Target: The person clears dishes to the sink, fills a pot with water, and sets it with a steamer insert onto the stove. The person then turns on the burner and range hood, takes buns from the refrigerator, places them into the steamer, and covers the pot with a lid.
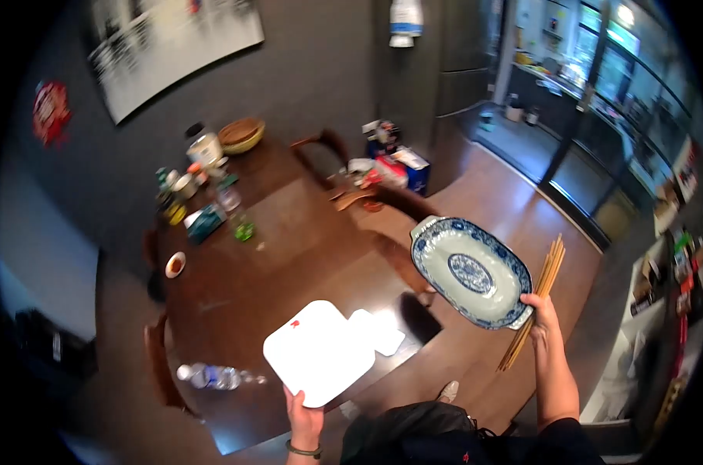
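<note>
My left hand [305,418], a band round its wrist, grips the near edge of a white rounded-square plate [318,353] with a small red mark. The plate is over the table's near edge. A second white piece [382,333] shows beyond its right side, too bright to make out. My right hand [545,316] is closed on the handle end of an oblong blue-and-white patterned dish [471,273], tilted with its inside toward me. A bundle of wooden chopsticks [551,267] is in the same hand, slanting behind the dish's right end.
The dark wooden table [235,310] bears a lying plastic bottle [212,377], a small white dish [175,265], a tissue pack [205,222], several jars and a woven basket [241,136]. Chairs [161,360] stand around it. A glass sliding door [591,116] is at the far right, shelves [646,310] nearer.
</note>
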The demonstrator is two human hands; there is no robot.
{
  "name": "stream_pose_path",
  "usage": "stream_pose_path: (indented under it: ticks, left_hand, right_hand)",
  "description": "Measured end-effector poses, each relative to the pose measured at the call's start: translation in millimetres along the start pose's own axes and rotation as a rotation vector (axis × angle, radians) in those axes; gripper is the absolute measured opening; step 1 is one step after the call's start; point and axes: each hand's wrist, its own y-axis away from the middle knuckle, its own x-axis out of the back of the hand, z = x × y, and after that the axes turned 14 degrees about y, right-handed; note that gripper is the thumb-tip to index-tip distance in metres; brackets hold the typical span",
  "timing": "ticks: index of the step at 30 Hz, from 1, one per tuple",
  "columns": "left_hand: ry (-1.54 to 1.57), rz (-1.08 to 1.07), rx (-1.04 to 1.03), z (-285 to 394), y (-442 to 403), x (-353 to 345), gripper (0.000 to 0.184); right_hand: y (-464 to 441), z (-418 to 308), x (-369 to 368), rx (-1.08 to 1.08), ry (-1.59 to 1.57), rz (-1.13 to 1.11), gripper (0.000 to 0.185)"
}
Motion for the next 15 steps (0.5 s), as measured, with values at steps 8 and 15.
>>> stream_pose_path:
  ticks: [8, 15]
  left_hand:
    - [-0.010, -0.053, 0.121, -180, -16, -110, 0.058]
    - [0.041, -0.164, 0.287, -329, -45, -222, 0.054]
  right_hand:
    - [18, -4, 253, 0.029, -0.079, 0.382, 0.021]
    - [-9, -4, 384, -0.010, -0.143, 0.647, 0.024]
